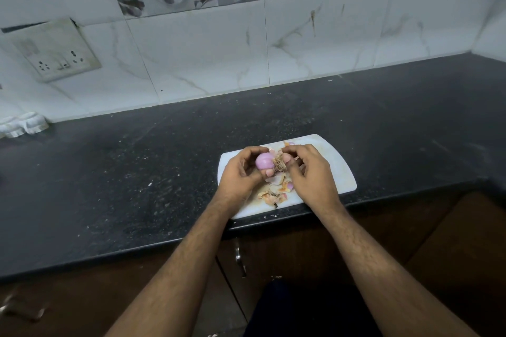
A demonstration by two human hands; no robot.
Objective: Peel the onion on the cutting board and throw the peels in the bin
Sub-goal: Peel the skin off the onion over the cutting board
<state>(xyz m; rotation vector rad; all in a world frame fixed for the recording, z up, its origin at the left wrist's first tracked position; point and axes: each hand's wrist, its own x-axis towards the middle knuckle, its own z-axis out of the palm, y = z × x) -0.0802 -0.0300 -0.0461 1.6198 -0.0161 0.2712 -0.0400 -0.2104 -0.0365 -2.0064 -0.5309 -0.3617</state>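
A small pink onion (263, 162), mostly bare of skin, is held just above the white cutting board (339, 169). My left hand (242, 172) grips it with curled fingers and thumb. My right hand (306, 169) pinches the brown root end (278, 163) of the onion between thumb and fingers. Loose peels (273, 194) in tan and pink lie on the board below and between my hands. No bin is in view.
The board sits at the front edge of a black stone counter (137, 172). A tiled wall with a socket plate (59, 49) stands behind. A white object (23, 124) rests at the far left. Brown cabinet doors with a handle (239, 260) lie below.
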